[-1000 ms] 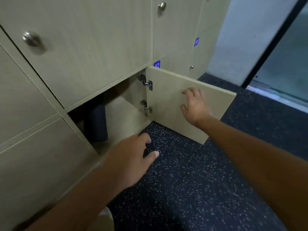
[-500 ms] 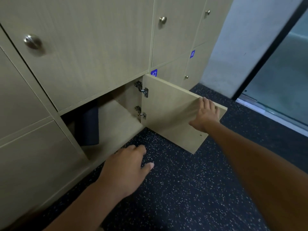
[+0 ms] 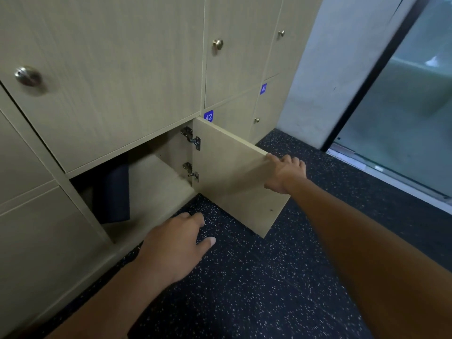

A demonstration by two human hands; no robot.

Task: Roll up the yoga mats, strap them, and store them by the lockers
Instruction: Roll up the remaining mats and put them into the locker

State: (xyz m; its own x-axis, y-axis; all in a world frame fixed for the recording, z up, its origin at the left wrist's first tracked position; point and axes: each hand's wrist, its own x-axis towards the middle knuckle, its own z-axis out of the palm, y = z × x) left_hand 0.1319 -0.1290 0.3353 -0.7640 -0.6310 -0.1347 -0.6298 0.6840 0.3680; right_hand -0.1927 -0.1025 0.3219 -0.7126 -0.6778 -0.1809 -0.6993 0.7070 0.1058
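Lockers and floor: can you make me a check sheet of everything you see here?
Surface: dark speckled floor, bare where visible.
Job's things: dark rolled mat standing inside the open bottom locker; no strap can be made out.
Locker door: swung open on two metal hinges.
Clutter: nothing seen.
Hands: right hand grips the door's outer edge, fingers curled over it; left hand open, low over the floor, holding nothing.
Cables: nothing seen.
Surroundings: closed lockers with round knobs, blue labels 42 and 41, grey wall, glass door at right.
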